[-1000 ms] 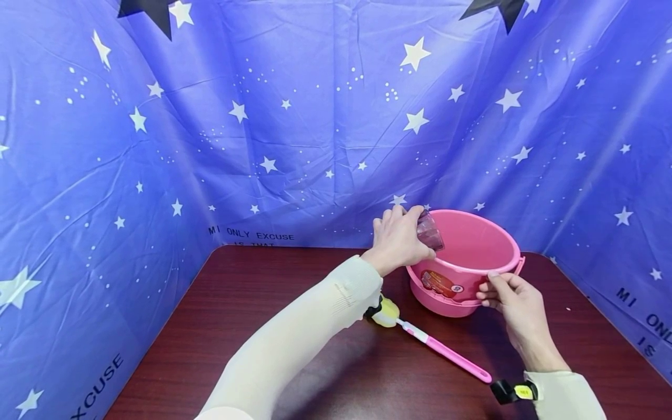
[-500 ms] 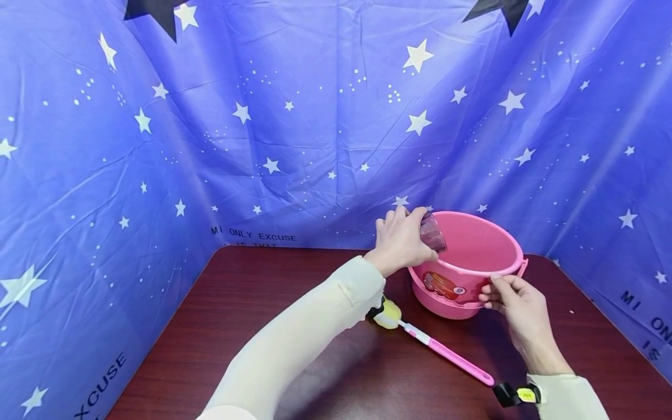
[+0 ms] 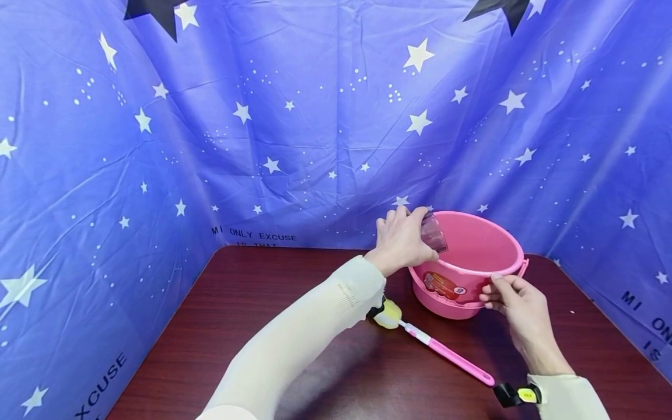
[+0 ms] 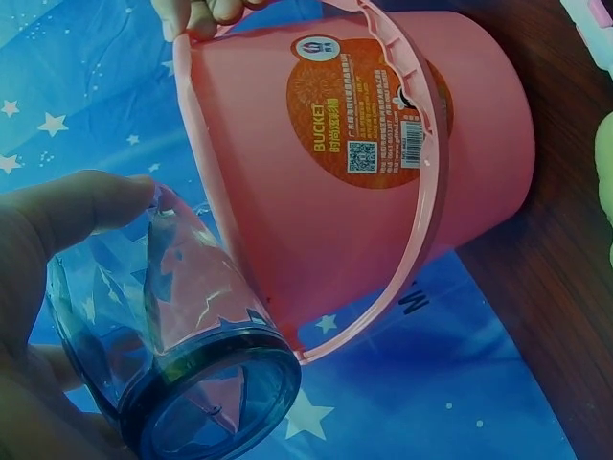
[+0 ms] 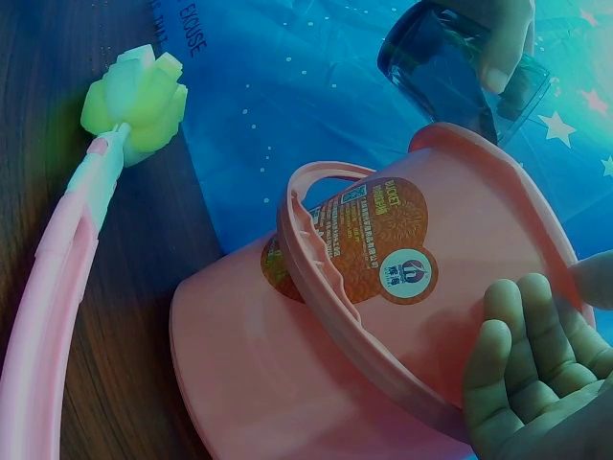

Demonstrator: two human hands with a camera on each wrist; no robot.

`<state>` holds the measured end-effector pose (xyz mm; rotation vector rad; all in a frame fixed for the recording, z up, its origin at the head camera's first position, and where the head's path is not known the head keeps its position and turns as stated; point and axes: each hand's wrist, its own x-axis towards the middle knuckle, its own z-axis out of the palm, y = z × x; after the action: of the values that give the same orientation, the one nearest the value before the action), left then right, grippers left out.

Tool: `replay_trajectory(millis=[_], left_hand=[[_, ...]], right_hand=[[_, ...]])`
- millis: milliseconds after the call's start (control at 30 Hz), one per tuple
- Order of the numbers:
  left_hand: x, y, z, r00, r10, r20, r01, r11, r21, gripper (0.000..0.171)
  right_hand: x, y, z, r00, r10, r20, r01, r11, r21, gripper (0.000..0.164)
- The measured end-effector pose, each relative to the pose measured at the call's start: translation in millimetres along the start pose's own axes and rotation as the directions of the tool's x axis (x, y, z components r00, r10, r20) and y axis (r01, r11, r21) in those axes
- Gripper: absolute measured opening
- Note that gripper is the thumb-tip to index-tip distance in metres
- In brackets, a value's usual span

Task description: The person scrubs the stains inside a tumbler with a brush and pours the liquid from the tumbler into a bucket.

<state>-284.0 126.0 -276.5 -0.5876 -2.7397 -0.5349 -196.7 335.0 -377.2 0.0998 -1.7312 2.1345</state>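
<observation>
Tipped over the left side of a pink bucket (image 3: 446, 304), a clear drinking glass (image 3: 433, 232) is held in my left hand (image 3: 401, 240). Its mouth leans toward the bucket's inside, and the thick base faces the left wrist camera. Thumb and fingers wrap the glass (image 4: 215, 316) from either side. My right hand (image 3: 522, 309) pinches the bucket's near right rim, thumb at the top edge and fingers against the outer wall. The bucket's handle (image 5: 330, 321) hangs down across its labelled side. No liquid shows in the glass.
A bottle brush with a yellow sponge head (image 3: 389, 316) and a pink-and-white handle (image 3: 457, 359) lies in front of the bucket on the dark red wooden table (image 3: 252, 315). A blue star-patterned cloth (image 3: 315, 116) encloses the back and sides.
The head view shifted slightly between the first two frames. Both hands, the tipped glass and the bucket keep the same arrangement.
</observation>
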Motion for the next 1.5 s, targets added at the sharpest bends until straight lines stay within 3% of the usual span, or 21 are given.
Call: replay_trajectory(millis=[1500], left_hand=[[1.0, 2.7, -3.8, 1.0, 0.005, 0.015, -0.005, 0.999, 0.035, 0.095]], right_hand=[[-0.3, 0.0, -0.7, 1.0, 0.014, -0.011, -0.013, 1.0, 0.011, 0.012]])
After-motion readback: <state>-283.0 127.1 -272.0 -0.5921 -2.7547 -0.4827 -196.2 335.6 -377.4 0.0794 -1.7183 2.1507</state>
